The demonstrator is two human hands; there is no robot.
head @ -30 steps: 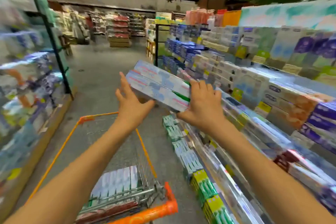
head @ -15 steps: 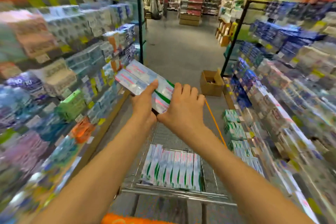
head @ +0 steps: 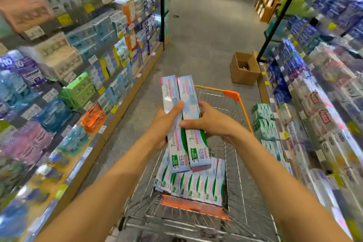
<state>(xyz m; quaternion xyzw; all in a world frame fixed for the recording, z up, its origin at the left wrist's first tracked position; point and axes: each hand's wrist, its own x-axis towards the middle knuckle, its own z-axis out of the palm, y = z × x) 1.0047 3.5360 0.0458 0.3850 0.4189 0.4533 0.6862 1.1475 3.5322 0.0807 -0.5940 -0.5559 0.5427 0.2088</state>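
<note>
The left grip (head: 164,124) is clenched round the long boxes (head: 187,94) at the centre of the frame, its thumb laid across the top of the left-hand one and its fingers hidden beneath. The right grip (head: 213,122) grasps the same pair from the other edge, thumb pressed on the face of the right-hand one, fingers curled round its side. The two boxes lie side by side, touching, lengthwise away from the camera, and tilt down toward it, held above the shopping cart (head: 231,94).

In the cart's wire basket, lower centre, a row of like boxes (head: 193,184) stands packed edge to edge just below the held pair. The cart stands on a grey floor (head: 206,35) that runs up the middle of the frame as an aisle. An open cardboard carton (head: 244,69) sits on the floor to the upper right of the cart. Stocked store shelves (head: 78,45) fill the left side of the frame, and a further rack of goods (head: 324,88) fills the right, both blurred.
</note>
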